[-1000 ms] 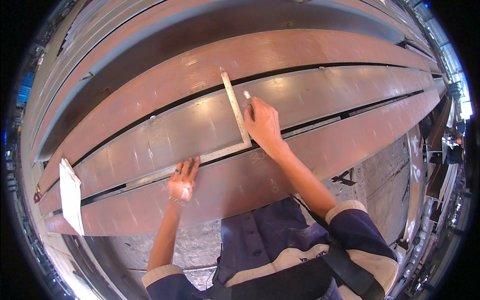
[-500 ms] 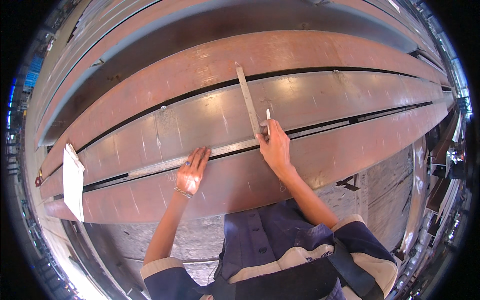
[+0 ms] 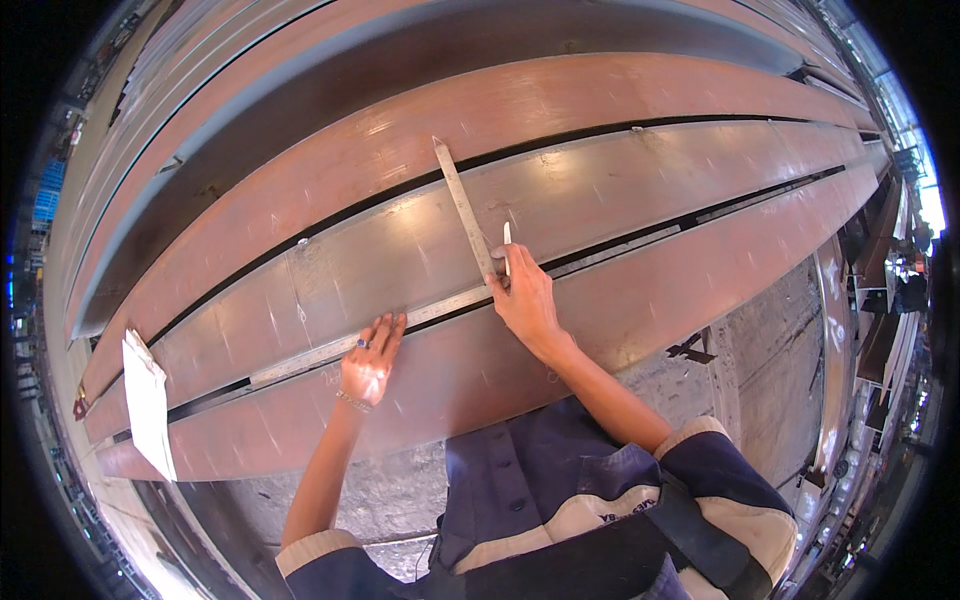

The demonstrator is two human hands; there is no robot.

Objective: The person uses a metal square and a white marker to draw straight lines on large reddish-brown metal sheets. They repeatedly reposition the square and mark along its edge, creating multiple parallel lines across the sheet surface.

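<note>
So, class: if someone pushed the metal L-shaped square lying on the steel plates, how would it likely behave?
The square looks thin, flat and rigid, so it would probably slide rather than roll or tip. The left hand presses its long arm, which suggests it shifts easily.

Steel fabrication yard. Long rust-brown steel plates [image 3: 620, 110] lie stacked past the fingers [image 3: 385, 330]. A steel square [image 3: 462, 215] rests beside them, concrete floor [image 3: 760, 350] below.
</note>
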